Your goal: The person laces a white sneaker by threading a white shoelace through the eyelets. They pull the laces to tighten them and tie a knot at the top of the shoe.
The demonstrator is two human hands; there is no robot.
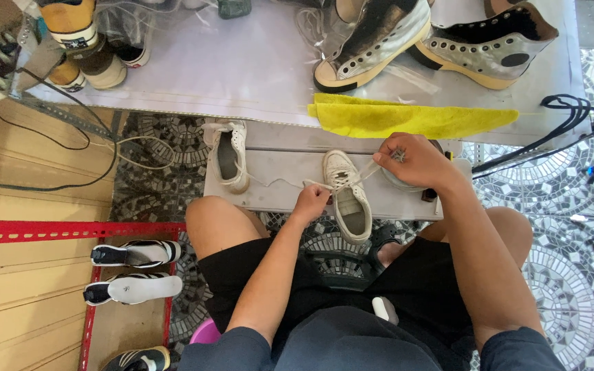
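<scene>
White sneaker (349, 199) lies on grey low bench (276, 196), toe pointing away from person. Left hand (311, 201) pinched on white lace (280, 183) just left of sneaker. Right hand (414, 159) closed on other lace end, up and right of sneaker; grip partly hidden, probably fingertips only. Second white sneaker (230, 155) well left of first. Yellow cloth (407, 118) beyond sneaker, on table edge. Silver high-tops (434, 41) farther back.

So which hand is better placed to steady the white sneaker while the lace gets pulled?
Probably the left hand: it sits right beside the white sneaker, gripping the lace. The right hand is raised, pinching the other lace end.
</scene>
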